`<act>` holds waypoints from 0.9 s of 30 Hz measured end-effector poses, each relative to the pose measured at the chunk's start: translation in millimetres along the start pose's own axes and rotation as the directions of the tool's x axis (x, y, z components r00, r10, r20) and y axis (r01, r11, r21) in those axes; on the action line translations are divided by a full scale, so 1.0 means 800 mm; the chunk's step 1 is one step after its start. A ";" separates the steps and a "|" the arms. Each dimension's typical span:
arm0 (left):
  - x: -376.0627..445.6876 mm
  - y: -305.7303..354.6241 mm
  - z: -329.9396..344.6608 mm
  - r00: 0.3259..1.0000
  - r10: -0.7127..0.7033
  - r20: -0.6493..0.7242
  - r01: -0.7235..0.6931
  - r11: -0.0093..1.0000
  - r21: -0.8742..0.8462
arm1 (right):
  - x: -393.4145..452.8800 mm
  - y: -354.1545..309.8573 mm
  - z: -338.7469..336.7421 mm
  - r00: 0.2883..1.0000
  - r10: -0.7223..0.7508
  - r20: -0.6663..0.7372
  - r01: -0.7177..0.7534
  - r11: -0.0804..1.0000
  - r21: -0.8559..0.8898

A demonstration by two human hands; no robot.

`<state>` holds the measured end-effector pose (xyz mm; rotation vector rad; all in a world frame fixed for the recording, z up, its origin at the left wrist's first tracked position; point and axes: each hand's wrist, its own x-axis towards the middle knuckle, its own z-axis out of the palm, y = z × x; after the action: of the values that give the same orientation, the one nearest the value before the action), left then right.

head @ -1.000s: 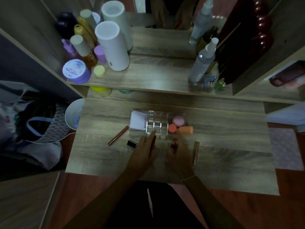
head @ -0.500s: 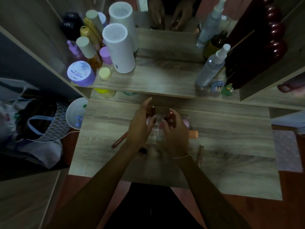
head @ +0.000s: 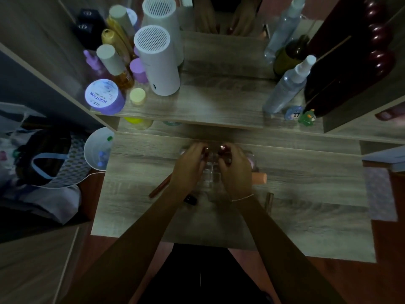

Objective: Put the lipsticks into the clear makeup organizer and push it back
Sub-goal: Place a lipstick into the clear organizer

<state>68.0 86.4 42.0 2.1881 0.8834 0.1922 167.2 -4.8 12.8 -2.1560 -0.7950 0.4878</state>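
Note:
The clear makeup organizer (head: 210, 172) sits mid-table, mostly covered by both hands. My left hand (head: 187, 170) pinches a dark red lipstick (head: 206, 152) above the organizer's far cells. A second dark red lipstick (head: 224, 149) is held just to the right of it, in the fingers of my right hand (head: 237, 174). On the table lie a slim reddish pencil (head: 159, 188) at the left, a small black lipstick (head: 190, 199) below my left wrist, and a brownish gloss tube (head: 269, 201) at the right.
An orange sponge (head: 260, 178) and a pink one (head: 251, 161) lie right of the organizer. The raised shelf (head: 210, 106) behind holds a white cylinder (head: 160, 62), a purple jar (head: 103, 96), bottles and a spray bottle (head: 287, 86). A white bowl (head: 96, 150) sits at the table's left edge.
Both hands rose from the table's front with a lipstick each and moved forward over the organizer. The fingers now curl down closer to its cells.

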 end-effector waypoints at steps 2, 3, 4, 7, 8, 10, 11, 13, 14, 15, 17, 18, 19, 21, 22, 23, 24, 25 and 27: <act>0.000 -0.005 0.002 1.000 0.015 0.004 -0.015 0.999 0.043 | 0.010 0.004 0.004 0.991 0.099 0.091 -0.087 0.987 -0.135; 0.001 -0.007 0.002 1.000 -0.004 0.023 0.003 0.999 0.043 | 0.013 0.005 0.005 0.976 0.164 0.143 -0.136 0.973 -0.188; 0.001 -0.007 0.002 1.000 -0.005 0.030 0.004 0.999 0.037 | 0.012 0.006 0.006 0.973 0.167 0.160 -0.136 0.972 -0.191; 0.003 -0.008 0.003 0.999 0.000 0.047 -0.006 0.993 0.121 | -0.004 0.003 0.005 0.996 0.011 0.092 0.003 0.989 -0.150; 0.003 -0.009 0.004 0.999 0.009 0.040 -0.015 0.989 0.149 | -0.009 0.004 0.006 0.998 -0.013 0.063 0.024 0.986 -0.166; 0.006 -0.010 0.006 0.999 0.026 0.026 -0.029 0.987 0.155 | -0.012 0.003 0.009 1.000 -0.027 -0.004 0.025 0.975 -0.222; 0.007 -0.009 0.006 0.999 0.020 0.033 -0.025 0.987 0.159 | -0.010 0.004 0.009 1.000 -0.019 -0.025 0.013 0.972 -0.235; 0.007 -0.008 0.004 0.999 0.024 0.031 -0.029 0.986 0.164 | -0.007 0.006 0.009 1.000 -0.017 -0.022 0.012 0.978 -0.210; 0.008 -0.009 0.006 0.999 0.043 0.025 -0.047 0.986 0.158 | -0.008 0.007 0.009 1.000 -0.020 -0.010 0.017 0.979 -0.201; 0.007 -0.008 0.005 0.999 0.044 0.023 -0.047 0.987 0.151 | -0.009 0.007 0.008 0.999 -0.032 -0.008 0.030 0.980 -0.195; 0.005 -0.007 0.006 0.999 0.042 0.012 -0.043 0.990 0.132 | -0.009 0.008 0.008 0.998 -0.058 -0.022 0.053 0.981 -0.184; 0.005 -0.009 0.008 0.999 0.047 0.002 -0.047 0.992 0.118 | -0.009 0.007 0.008 0.998 -0.058 -0.023 0.053 0.982 -0.179; 0.005 -0.009 0.008 0.999 0.039 0.002 -0.039 0.993 0.108 | -0.010 0.007 0.008 0.998 -0.057 -0.025 0.052 0.982 -0.180; 0.004 -0.009 0.009 0.999 0.035 -0.001 -0.035 0.995 0.094 | -0.010 0.009 0.010 0.998 -0.059 -0.024 0.054 0.982 -0.179; 0.005 -0.010 0.010 0.999 0.044 -0.008 -0.043 0.995 0.091 | -0.010 0.010 0.010 0.998 -0.059 -0.020 0.054 0.983 -0.178; 0.004 -0.010 0.010 0.999 0.050 -0.012 -0.049 0.995 0.092 | -0.010 0.011 0.010 0.998 -0.059 -0.016 0.055 0.982 -0.181; 0.004 -0.010 0.011 0.998 0.054 -0.015 -0.052 0.994 0.097 | -0.011 0.012 0.010 0.998 -0.063 -0.014 0.059 0.981 -0.185; 0.004 -0.010 0.012 0.998 0.057 -0.016 -0.055 0.993 0.103 | -0.012 0.013 0.010 0.998 -0.068 -0.012 0.065 0.981 -0.183; 0.005 -0.010 0.013 0.998 0.062 -0.016 -0.060 0.992 0.110 | -0.014 0.013 0.010 0.997 -0.078 -0.014 0.074 0.983 -0.169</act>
<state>70.5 86.3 28.7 2.3201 0.8566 0.1997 158.3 -13.0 0.6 -2.2717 -0.9328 0.3697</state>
